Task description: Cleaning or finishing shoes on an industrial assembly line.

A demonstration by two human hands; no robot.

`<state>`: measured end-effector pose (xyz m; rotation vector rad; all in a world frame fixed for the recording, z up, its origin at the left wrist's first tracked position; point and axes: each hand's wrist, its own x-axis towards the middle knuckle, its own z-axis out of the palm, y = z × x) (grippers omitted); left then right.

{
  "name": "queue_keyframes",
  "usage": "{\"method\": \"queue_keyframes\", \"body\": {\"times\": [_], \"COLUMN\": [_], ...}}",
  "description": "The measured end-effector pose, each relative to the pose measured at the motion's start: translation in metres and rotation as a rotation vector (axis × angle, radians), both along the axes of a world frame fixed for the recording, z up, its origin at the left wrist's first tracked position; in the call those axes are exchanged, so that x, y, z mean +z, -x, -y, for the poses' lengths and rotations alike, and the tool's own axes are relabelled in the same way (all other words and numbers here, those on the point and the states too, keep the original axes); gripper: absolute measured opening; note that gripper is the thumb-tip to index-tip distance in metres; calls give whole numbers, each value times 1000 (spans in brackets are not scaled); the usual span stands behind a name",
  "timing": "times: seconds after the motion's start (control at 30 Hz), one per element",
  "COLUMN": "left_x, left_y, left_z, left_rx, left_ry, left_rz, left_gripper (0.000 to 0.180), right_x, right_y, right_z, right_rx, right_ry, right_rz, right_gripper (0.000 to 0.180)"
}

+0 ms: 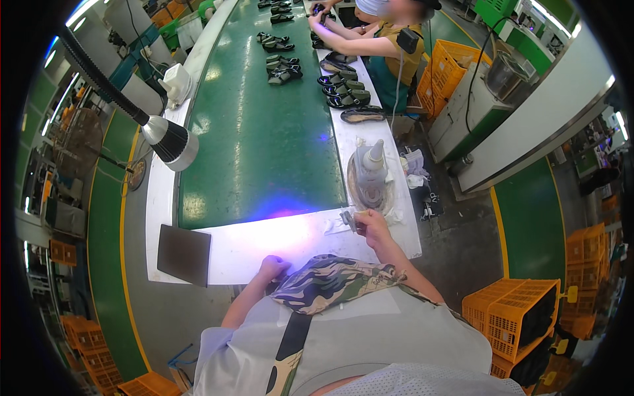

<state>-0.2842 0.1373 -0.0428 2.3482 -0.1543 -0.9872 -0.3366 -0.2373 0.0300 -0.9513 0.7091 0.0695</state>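
a long green conveyor belt (pixel 261 142) with white edges, a gooseneck lamp (pixel 168 138), orange crates (pixel 512 313), grey floor (pixel 462 237).

Glue bottle (pixel 374 173) behind right hand (pixel 370 224); lamp (pixel 170 140) far left.

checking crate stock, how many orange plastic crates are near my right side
2 clear ones: an orange crate low at my right, another orange crate beside the co-worker. More stacked at the far right edge, too blurred to count.
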Motion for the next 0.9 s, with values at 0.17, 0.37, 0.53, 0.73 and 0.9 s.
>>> {"method": "queue_keyframes", "body": {"times": [0.17,0.37,0.53,0.73,0.9], "left_x": [1,-1,-1,7,8], "left_y": [1,-1,-1,-1,-1], "left_z": [1,1,0,4,4], "left_rx": [29,3,7,23,18], "left_ry": [19,-4,14,12,2], "left_rz": [-18,3,3,-48,-41], "left_gripper": [40,40,40,31,31], "right_x": [-2,-2,-2,-1,1], "right_y": [-1,-4,-5,-6,-7], "right_z": [0,1,1,2,0], "right_rx": [-7,10,17,12,14], "right_ry": [-7,-7,-22,-26,-23], "right_rz": [-6,-10,-4,-16,-20], "right_gripper": [18,19,21,21,21]}}
